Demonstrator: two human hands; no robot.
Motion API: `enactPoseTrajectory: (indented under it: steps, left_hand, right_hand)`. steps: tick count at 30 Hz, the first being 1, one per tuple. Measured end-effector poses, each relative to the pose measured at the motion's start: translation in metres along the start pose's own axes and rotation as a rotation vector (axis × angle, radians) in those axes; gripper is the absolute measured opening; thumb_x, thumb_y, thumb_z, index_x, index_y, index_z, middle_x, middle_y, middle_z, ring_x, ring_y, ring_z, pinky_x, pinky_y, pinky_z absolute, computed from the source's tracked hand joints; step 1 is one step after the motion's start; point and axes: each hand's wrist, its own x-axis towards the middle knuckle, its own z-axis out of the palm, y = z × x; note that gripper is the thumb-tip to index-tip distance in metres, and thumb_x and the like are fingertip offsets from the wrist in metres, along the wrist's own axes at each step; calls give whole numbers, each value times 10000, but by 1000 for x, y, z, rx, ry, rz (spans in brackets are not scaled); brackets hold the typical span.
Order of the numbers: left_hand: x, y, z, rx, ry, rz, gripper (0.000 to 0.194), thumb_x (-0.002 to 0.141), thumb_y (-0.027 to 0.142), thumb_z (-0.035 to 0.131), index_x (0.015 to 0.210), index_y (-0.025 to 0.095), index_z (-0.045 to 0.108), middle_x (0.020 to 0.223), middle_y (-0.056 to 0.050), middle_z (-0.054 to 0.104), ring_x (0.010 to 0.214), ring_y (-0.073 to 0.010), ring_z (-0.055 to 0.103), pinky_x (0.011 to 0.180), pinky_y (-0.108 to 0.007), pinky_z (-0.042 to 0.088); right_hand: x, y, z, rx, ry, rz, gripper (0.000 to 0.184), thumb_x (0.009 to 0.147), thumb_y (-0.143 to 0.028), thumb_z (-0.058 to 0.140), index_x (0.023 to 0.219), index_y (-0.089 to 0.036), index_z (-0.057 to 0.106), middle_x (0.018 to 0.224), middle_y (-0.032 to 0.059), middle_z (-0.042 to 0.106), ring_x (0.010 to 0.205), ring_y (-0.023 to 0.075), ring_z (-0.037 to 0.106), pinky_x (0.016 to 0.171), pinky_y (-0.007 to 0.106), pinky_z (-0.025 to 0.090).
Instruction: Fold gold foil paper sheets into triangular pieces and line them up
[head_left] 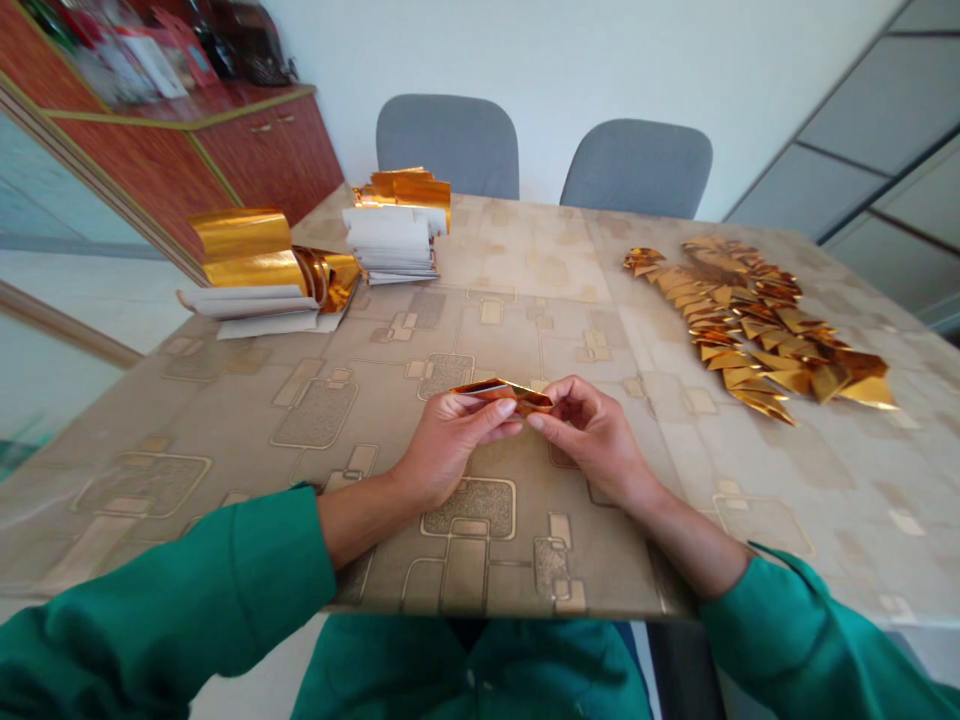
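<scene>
Shiny folded gold foil strip (501,393), creased, pinched between left hand (450,445) and right hand (592,440)

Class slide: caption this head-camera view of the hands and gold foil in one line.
The left hand and right hand pinch a folded gold foil strip above a patterned table cover near foil triangles.

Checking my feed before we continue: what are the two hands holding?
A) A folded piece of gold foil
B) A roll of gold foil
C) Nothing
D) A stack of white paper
A: the left hand and right hand pinch a folded gold foil piece between them.
</scene>
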Motion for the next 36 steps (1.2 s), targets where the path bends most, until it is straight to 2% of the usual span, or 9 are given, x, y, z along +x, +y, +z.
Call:
enactPoseTrajectory:
  steps: [7, 13, 21, 25, 28, 31, 36]
  left_hand:
    - [-1, 0, 1, 23, 6, -6, 267, 644, 316, 897, 818, 159, 770, 867, -36, 764, 774, -132, 704, 701, -227, 602]
    - [-1, 1, 1, 79, 38, 38, 289, 644, 345, 885, 832, 160, 768, 871, -49, 764, 767, -147, 697, 684, -248, 594]
    - [-1, 0, 2, 152, 70, 78, 288, 656, 354, 871, 818, 145, 756, 856, -48, 749, 731, -134, 666, 698, -264, 579]
    - [0, 0, 2, 199, 54, 143, 257, 683, 339, 849, 818, 148, 744, 846, -41, 735, 719, -130, 650, 678, -254, 564]
    - [0, 2, 2, 231, 28, 141, 246, 712, 320, 829, 866, 152, 739, 843, -37, 730, 722, -127, 643, 662, -238, 548]
    - [1, 4, 2, 225, 21, 125, 256, 726, 314, 821, 899, 147, 732, 847, -39, 728, 723, -122, 639, 648, -224, 534]
    - [1, 2, 2, 208, 27, 121, 257, 717, 314, 826, 879, 141, 728, 843, -38, 725, 725, -113, 630, 652, -209, 523]
  right_hand:
    - [-2, 2, 0, 63, -44, 8, 319, 764, -481, 763, 760, -212, 591, 682, -32, 555, 607, 106, 454, 565, 256, 365]
    - [-1, 2, 0, 121, -69, -2, 308, 755, -482, 773, 818, -218, 628, 739, -24, 597, 651, 110, 496, 606, 255, 404]
    - [-5, -2, 1, 19, -73, 80, 357, 806, -534, 704, 751, -227, 529, 605, -53, 451, 550, 99, 364, 485, 238, 293]
    - [-5, -5, 0, 9, -115, 79, 391, 847, -575, 640, 735, -219, 526, 601, -55, 417, 532, 90, 324, 478, 237, 265]
    - [-6, -4, -3, -47, -81, 62, 422, 893, -580, 580, 693, -213, 522, 578, -56, 379, 524, 91, 307, 486, 244, 253]
    - [-6, -2, -4, -81, -66, 54, 430, 897, -592, 570, 692, -214, 536, 578, -49, 405, 533, 100, 341, 498, 249, 270]
    - [-5, -6, -1, -73, -167, 72, 424, 868, -618, 582, 758, -208, 574, 637, -36, 453, 569, 102, 366, 519, 248, 280]
